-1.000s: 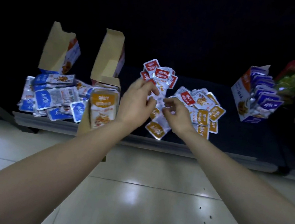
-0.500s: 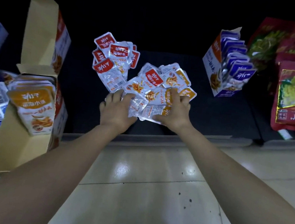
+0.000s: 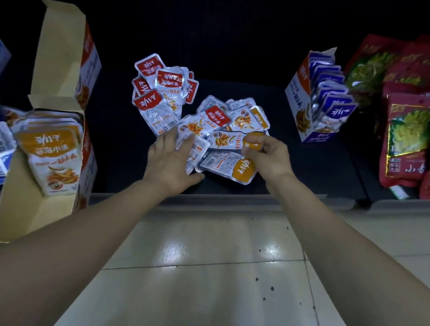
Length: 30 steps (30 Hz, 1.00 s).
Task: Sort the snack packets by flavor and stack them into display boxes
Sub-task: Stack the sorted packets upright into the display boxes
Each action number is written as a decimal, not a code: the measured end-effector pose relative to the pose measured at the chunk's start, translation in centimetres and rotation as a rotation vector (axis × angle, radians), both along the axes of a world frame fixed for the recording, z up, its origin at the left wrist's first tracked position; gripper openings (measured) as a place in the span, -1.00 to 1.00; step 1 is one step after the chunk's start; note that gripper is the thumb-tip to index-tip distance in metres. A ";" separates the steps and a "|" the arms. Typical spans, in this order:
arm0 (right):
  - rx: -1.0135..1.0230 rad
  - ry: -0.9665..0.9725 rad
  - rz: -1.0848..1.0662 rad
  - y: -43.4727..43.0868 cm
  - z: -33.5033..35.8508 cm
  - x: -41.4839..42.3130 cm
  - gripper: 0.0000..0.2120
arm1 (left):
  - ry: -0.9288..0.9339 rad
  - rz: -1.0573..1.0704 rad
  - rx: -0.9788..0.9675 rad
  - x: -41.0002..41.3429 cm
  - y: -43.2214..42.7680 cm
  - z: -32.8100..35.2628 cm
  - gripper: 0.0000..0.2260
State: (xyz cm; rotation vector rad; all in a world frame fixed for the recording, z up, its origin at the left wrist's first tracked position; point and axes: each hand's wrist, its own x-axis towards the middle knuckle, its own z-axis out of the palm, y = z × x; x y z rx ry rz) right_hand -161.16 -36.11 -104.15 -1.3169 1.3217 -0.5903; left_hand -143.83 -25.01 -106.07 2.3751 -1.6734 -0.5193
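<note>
Left hand [image 3: 171, 162] flat, fingers loose on the mixed packet pile [image 3: 217, 119], right hand [image 3: 270, 158] pinching an orange-label packet [image 3: 227, 142] at its three o'clock edge, red-label packets [image 3: 161, 88] at eleven, orange display box [image 3: 30, 203] at nine, blue display box [image 3: 311, 134] at two.

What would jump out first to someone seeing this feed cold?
The loose pile of red and orange packets sits at centre, with the left hand laid into it and the right hand pinching an orange packet. Next come the tall open box of orange packets at left and the box of blue packets at right, beside big red bags.
</note>
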 end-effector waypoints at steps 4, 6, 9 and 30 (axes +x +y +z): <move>0.080 -0.014 0.041 1.0 1.6 -0.8 -0.76 | 0.120 -0.274 -0.119 -1.4 -0.4 1.8 -0.04; 0.118 -0.074 0.037 1.2 2.3 -1.1 -0.73 | 0.091 -0.354 -0.095 -2.4 -0.9 2.2 -0.07; 0.158 -0.146 0.043 1.6 3.6 -1.2 -0.69 | 0.057 -0.332 -0.190 -3.2 -1.6 2.0 -0.34; 0.210 -0.108 0.050 1.2 0.8 -0.8 -0.67 | 1.147 0.367 -0.108 -1.3 -1.2 3.0 -0.83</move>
